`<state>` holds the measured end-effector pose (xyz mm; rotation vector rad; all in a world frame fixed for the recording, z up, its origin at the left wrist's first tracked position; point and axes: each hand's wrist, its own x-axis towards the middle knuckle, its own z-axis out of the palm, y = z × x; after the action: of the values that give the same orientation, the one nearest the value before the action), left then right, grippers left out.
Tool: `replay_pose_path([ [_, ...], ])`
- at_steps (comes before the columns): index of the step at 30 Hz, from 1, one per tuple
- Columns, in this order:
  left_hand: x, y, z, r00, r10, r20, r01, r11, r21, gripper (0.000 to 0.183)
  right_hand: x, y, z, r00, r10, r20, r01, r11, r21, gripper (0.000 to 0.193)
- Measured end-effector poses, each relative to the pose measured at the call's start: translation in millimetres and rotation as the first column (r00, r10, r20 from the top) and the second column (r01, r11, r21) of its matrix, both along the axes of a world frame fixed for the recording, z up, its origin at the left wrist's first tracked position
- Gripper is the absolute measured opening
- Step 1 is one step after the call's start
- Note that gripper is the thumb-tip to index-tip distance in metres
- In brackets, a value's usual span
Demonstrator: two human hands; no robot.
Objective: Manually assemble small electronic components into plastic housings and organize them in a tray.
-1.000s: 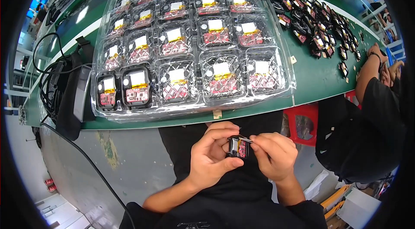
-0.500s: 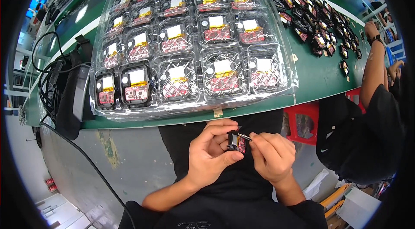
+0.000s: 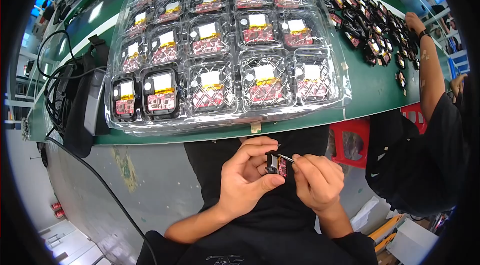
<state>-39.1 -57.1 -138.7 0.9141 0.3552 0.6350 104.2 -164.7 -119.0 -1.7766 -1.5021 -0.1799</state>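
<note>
Over my lap, my left hand point(image 3: 243, 179) grips a small black device housing point(image 3: 270, 169) between thumb and fingers. Its open side shows a red circuit board point(image 3: 282, 167), a silver battery and a bit of yellow tape. My right hand point(image 3: 320, 180) pinches a thin metal tool point(image 3: 286, 158) that looks like tweezers. The tool's tip reaches the upper edge of the housing; whether it touches the inside parts I cannot tell.
Clear plastic trays point(image 3: 227, 115) hold rows of similar housings on the green table point(image 3: 295, 127). Loose housings point(image 3: 377, 40) are piled at the right, where a co-worker's hand point(image 3: 415, 24) reaches. A black bag with cables point(image 3: 75, 110) lies left; a red stool point(image 3: 350, 140) stands right.
The view has shifted slightly, so the trays sit a little higher and further right. Both hands keep their grips almost unchanged. The co-worker's hand has moved left toward the pile.
</note>
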Motion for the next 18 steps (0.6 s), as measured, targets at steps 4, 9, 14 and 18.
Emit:
replay_pose_path([
  [4,-0.9,-2.3,3.8,1.0,0.023,0.003,-0.023,0.999,-0.042,0.051,-5.3,1.4,-1.8,1.0,-0.015,-0.024,0.016,1.0,0.012,0.026],
  [9,-1.2,0.0,3.7,1.0,0.03,-0.005,-0.03,0.999,0.015,0.052,-4.3,2.0,1.0,0.998,0.006,-0.063,-0.005,1.0,0.023,0.025],
  [14,-1.5,1.4,4.8,1.0,0.012,0.006,-0.013,0.999,0.041,0.052,-3.1,-2.1,5.4,0.993,-0.002,-0.114,0.004,1.0,0.018,0.023],
  [18,-1.4,0.5,3.8,1.0,0.014,0.004,-0.014,0.999,0.05,0.052,-0.7,-1.5,5.7,0.988,0.022,-0.152,-0.023,1.0,0.0,0.022],
])
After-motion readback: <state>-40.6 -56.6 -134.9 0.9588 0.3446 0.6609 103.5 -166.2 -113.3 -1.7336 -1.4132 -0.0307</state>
